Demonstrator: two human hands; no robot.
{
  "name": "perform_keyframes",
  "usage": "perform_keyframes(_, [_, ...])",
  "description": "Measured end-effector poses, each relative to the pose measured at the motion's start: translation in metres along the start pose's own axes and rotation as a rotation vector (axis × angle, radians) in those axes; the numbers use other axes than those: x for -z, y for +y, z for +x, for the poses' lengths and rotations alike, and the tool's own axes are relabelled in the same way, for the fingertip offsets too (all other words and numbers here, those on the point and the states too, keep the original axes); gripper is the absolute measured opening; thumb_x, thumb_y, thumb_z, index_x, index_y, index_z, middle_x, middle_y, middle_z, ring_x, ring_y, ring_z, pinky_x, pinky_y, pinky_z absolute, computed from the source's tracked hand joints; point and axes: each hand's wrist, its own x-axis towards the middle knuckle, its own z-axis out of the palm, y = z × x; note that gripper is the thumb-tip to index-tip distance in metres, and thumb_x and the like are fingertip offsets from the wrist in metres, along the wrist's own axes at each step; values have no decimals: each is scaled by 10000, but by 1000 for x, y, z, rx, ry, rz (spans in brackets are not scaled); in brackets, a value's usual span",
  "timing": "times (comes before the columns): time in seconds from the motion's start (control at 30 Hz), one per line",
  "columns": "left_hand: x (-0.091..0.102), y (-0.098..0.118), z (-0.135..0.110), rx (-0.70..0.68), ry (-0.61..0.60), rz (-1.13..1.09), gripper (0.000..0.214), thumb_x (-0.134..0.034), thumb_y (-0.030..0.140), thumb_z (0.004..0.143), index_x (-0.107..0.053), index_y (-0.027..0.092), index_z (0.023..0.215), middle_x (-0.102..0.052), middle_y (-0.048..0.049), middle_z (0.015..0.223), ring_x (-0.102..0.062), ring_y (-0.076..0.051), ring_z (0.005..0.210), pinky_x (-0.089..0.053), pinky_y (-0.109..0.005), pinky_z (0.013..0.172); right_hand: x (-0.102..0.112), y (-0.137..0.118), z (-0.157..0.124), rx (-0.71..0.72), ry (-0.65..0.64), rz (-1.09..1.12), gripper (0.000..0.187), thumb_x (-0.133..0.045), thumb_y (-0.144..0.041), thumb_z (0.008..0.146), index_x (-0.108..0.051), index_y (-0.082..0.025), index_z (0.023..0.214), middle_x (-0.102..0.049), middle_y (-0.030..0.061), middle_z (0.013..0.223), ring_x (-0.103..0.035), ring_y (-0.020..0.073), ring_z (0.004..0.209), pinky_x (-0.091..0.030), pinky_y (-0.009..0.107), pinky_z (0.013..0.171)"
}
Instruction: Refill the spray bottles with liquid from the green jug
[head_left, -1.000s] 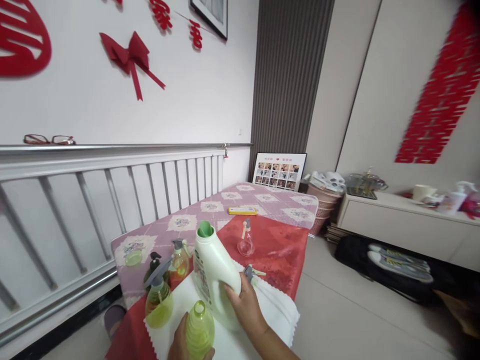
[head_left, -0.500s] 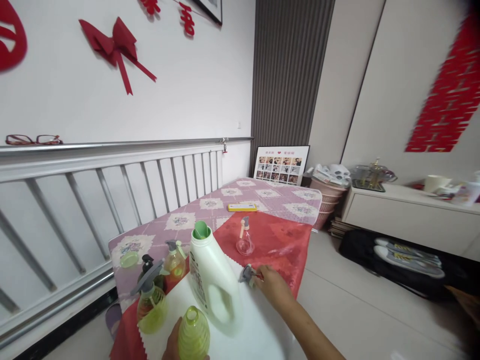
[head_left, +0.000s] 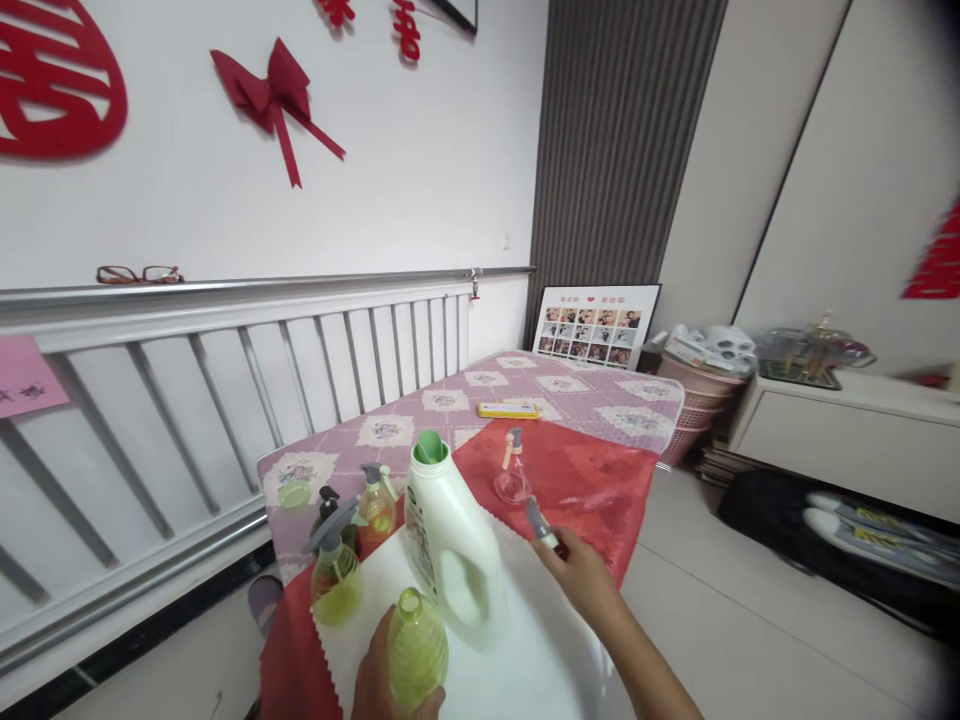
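My left hand (head_left: 382, 680) is wrapped round an open yellow-green ribbed bottle (head_left: 417, 648) at the bottom edge, over a white cloth (head_left: 525, 650). My right hand (head_left: 581, 575) pinches a grey spray-pump head (head_left: 541, 522), lifted just off the cloth. Between the hands stands a big white detergent jug (head_left: 450, 545) with a green open spout and a handle. A small clear spray bottle (head_left: 512, 470) stands behind it on the red cloth (head_left: 592, 480).
Left of the jug stand three small spray and pump bottles (head_left: 339, 560). A green cap (head_left: 294, 492) and a yellow flat case (head_left: 508, 410) lie on the pink patterned tablecloth (head_left: 480, 390). A white railing (head_left: 225, 370) runs along the left; a basket (head_left: 694, 390) and low cabinet (head_left: 847, 440) stand right.
My right hand left the jug's side, reached for the grey pump head on the cloth, and now holds it raised. The left hand kept the ribbed bottle. The view shifted left.
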Motion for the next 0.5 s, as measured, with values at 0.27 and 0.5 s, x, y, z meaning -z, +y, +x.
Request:
perform_keyframes(0.27, [13,24,-15,-108,52,-53,879,-636,256,574,-385,94,1400,-541,-206,1478,-498,-327,1387,-401,-428,1201,10,-47,-85,-255,116,1005,373,-712,-625,678,-668,-283,818,-585,-6,696,-556,176,636,-485,291,540])
perform_keyframes(0.5, [32,45,-30,-47,-85,-78,918,-665,227,543,-429,142,1427,-533,-141,1504,-483,-324,1398,-401,-377,1191,17,-76,-116,-94,125,743,425,-772,-625,627,-725,-281,871,-429,-59,562,-345,126,511,-341,282,477])
